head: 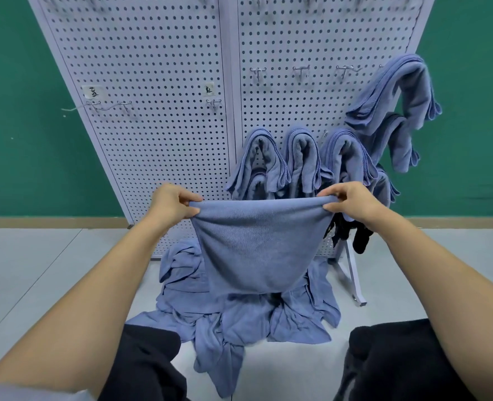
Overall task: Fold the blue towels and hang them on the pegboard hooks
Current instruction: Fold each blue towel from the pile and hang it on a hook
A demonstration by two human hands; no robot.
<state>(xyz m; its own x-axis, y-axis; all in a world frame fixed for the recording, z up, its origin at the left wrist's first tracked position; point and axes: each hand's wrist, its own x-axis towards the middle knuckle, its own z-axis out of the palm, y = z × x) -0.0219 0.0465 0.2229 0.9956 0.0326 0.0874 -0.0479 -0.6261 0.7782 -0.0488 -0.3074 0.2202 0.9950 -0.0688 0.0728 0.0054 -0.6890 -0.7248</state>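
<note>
Blue towel (256, 244) hung stretched between both hands. The left hand (173, 204) pinched its top edge at one end, the right hand (352, 202) pinched the other, and the cloth sagged below in a curve. Beneath it a heap of loose towels (239, 319) lay on the grey floor (51, 270). Behind, folded towels (297, 157) draped over pegs low on the right panel of the white pegboard (152, 82), with bare hooks (300, 72) above them.

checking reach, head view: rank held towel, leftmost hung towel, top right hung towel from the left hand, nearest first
1. held towel, pinched in the left hand.
2. leftmost hung towel, up and right of it.
3. top right hung towel, farthest, high on the right.
</note>
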